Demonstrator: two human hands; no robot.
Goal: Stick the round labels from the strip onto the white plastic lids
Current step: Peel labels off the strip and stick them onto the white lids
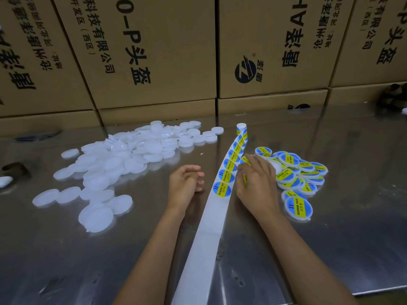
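A white backing strip (210, 230) runs up the middle of the steel table to a small roll (241, 130). Its far half carries round blue and yellow labels (221, 189); its near half is bare. Left of the strip lies a spread of plain white plastic lids (132, 157). To its right is a heap of labelled lids (297, 172). My left hand (186, 182) hovers just left of the strip, fingers loosely curled, holding nothing. My right hand (256, 183) is at the strip's right edge, fingers and thumb curled round a labelled lid (244, 161), mostly hidden.
The steel table (88, 267) is shiny and its front right edge shows at the lower right. Large printed cardboard boxes (154, 62) form a wall along the table's back. Dark objects sit at the far left (15, 170) and far right (394, 95).
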